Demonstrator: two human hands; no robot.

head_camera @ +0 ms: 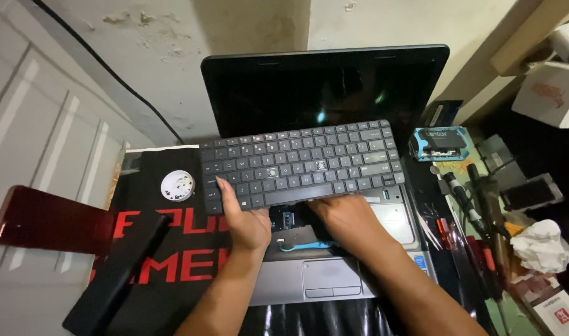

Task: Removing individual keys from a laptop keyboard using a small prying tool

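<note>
A black laptop keyboard [300,163] is lifted off the laptop base [334,274] and tilted up toward the dark screen [325,93]. My left hand [244,219] grips its lower left edge, thumb on the keys. My right hand [340,211] holds the lower edge near the middle, fingers tucked under it. Beneath the keyboard the open bay shows circuit parts and a blue tool [306,246]. Two keys in the middle rows lack caps.
A small white dish [177,185] with tiny dark screws lies left of the laptop on a black mat with red letters [166,249]. A long black battery bar [116,274] lies front left. Screwdrivers [465,205], a blue case [440,143] and crumpled tissue [542,246] crowd the right side.
</note>
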